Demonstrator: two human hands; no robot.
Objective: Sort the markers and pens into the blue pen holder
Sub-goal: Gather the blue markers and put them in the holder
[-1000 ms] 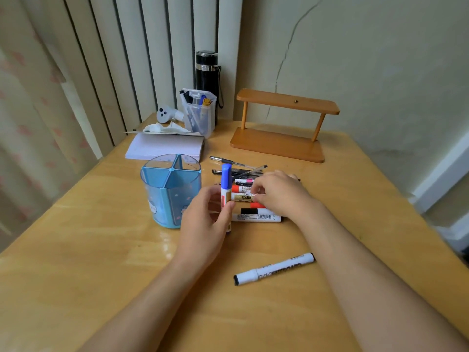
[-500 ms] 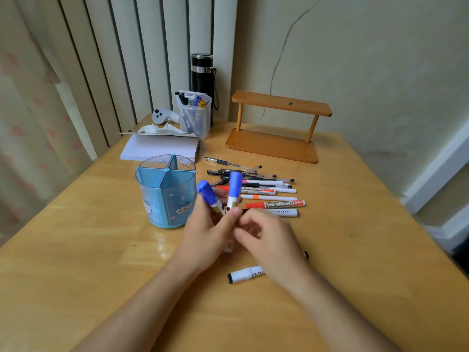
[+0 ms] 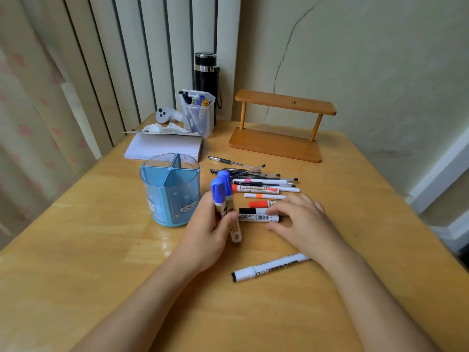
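The blue pen holder (image 3: pixel 170 193) stands upright, round and translucent, with dividers inside. At its 3 o'clock two blue-capped markers (image 3: pixel 223 199) stand nearly upright, caps up. Further at 3 o'clock the pile of markers and pens (image 3: pixel 261 188) lies flat. One black-capped white marker (image 3: pixel 269 267) lies alone at 5 o'clock.

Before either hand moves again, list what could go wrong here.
1. The left hand grips two blue-capped markers at once; one could slip out on the way to the blue pen holder.
2. The right hand is reaching into the tight pile of markers and pens; it may nudge neighbours and send them rolling.
3. The right forearm lies over the end of the lone black-capped marker and could sweep it along the table.
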